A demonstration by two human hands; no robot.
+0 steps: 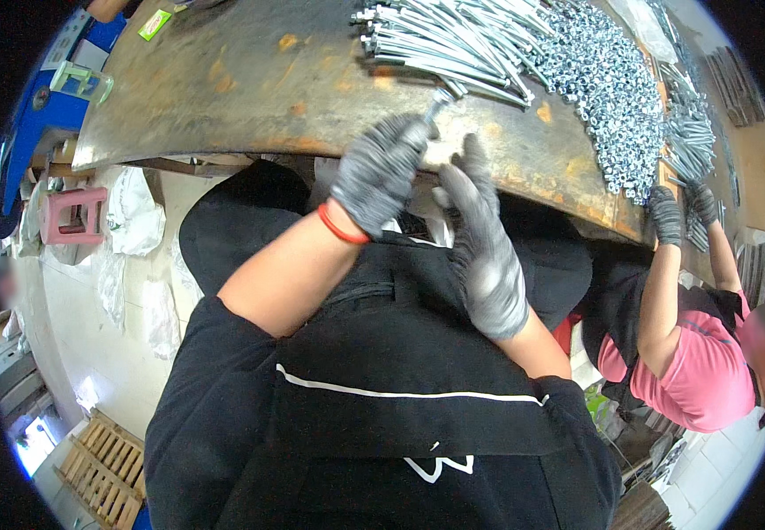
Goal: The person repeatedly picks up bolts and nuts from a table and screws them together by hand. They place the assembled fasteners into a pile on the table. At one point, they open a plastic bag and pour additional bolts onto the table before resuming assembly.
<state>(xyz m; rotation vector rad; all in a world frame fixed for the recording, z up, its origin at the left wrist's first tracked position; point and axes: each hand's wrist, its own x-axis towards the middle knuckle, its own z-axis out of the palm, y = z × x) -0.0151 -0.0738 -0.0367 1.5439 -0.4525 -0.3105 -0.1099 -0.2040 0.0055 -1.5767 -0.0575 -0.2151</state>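
Observation:
My left hand, in a grey glove, is closed around a metal bolt. The bolt's silvery end sticks out past the fingers, above the near edge of the worktable; the rest is hidden in the grip. My right hand, gloved alike, is just to the right, fingers stretched out and partly blurred, with nothing seen in it. Beyond both hands lies a heap of long silvery bolts. A large pile of small metal nuts spreads to its right, along the table's right side.
At the right a co-worker in a pink shirt reaches gloved hands toward more bolts. A small green packet lies at the table's far left. On the floor at left are a pink stool, plastic bags and a wooden pallet.

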